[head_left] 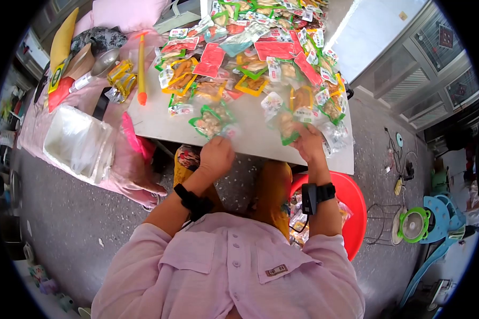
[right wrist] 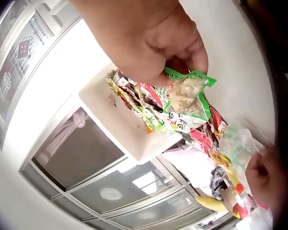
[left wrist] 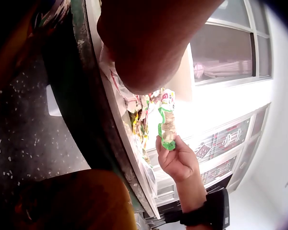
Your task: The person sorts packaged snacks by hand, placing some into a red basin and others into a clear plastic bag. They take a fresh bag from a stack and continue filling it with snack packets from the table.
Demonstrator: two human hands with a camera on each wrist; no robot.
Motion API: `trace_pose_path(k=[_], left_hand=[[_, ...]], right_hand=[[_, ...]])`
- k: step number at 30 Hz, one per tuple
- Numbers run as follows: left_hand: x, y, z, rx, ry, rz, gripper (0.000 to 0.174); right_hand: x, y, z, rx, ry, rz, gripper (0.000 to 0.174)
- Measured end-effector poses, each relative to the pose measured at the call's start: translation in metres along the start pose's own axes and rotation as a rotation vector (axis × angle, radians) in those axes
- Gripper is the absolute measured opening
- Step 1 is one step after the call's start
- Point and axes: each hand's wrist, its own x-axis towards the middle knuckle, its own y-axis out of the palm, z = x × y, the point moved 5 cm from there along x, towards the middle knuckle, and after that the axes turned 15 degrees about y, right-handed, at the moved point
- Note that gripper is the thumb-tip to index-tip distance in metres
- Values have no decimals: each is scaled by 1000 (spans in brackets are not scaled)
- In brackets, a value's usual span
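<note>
Held a green-edged clear plastic food packet in the right hand.
Pinched it with bent fingers; likewise gripped a second green-edged clear plastic packet in the left hand, both over the near side of the pale flat table.

In my head view, the packet in the left grip is blurred. The top edge cuts off the pile of packets on the worktop, and the right forearm hides part of the red tub. My left wrist view leaves the left fingers hidden.
</note>
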Motion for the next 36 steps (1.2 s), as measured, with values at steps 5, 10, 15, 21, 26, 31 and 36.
trace_pose_path(k=[5, 10, 15, 21, 26, 31, 36], left_hand=[[2, 0, 2, 2, -77, 34, 9], [8, -3, 4, -25, -104, 3, 9], [10, -4, 4, -52, -128, 42, 29], [10, -4, 0, -60, -112, 30, 32], [13, -15, -4, -57, -108, 17, 32], [15, -19, -7, -56, -78, -15, 27], [11, -14, -5, -46, -58, -21, 15]], right_hand=[[-9, 9, -18, 57, 54, 73, 14], [-22, 14, -37, -36, 175, 84, 15], [-31, 23, -47, -9, 269, 89, 18], [-24, 32, -52, 16, 328, 208, 20], [-5, 24, -71, 56, 377, 303, 21], [-13, 33, -64, 1, 357, 278, 23], [-2, 45, -61, 93, 318, 326, 24]])
